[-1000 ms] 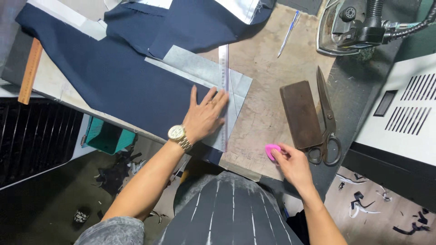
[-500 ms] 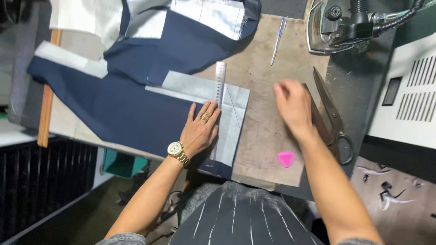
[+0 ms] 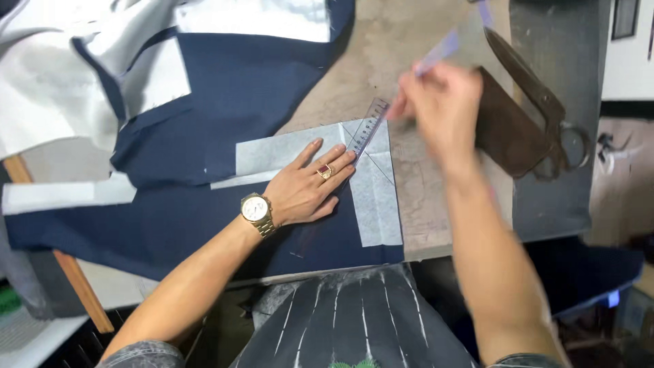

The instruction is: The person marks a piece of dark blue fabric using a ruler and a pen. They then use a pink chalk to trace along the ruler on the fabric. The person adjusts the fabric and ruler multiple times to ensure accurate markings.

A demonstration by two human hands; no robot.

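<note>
On the tabletop (image 3: pixel 415 204), my left hand (image 3: pixel 310 187) is pressing flat on the pale interfacing strip (image 3: pixel 371 184), while my right hand (image 3: pixel 439 102), having dropped the pink chalk, is now lifting a thin pen (image 3: pixel 443 49) beside the clear ruler (image 3: pixel 368 127).

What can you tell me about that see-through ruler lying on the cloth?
The ruler is a narrow strip of clear plastic with fine tick marks along its length. It lies flat and slanted across the pale paper-like piece on the navy fabric, its far end pointing up and to the right. The left hand presses down beside it, fingertips at its lower end. Its upper end sits near the blurred right hand.
</note>
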